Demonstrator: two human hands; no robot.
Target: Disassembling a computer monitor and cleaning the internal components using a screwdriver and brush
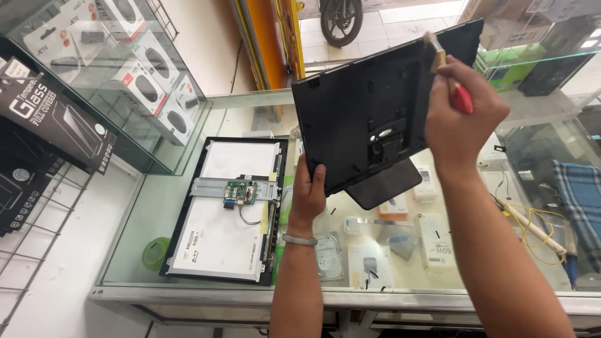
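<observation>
My left hand [308, 191] grips the lower left corner of a black plastic back cover [363, 106], held up tilted above a glass counter [156, 188]. My right hand [460, 116] is closed around a small brush with a wooden shaft and red handle [452, 78]; its bristles touch the cover's upper right edge. A black stand piece [385, 184] hangs from the cover's lower side. On the counter to the left lies an opened display panel [228, 209], back up, with a small green circuit board [241, 192] on a metal bracket.
A glass showcase [125, 75] with boxed goods stands at the left on the counter. Small white boxes [435, 241] lie inside the counter under the glass. A green round lid [154, 253] sits near the panel. A plaid cloth [579, 200] and yellow cable [538, 222] are at right.
</observation>
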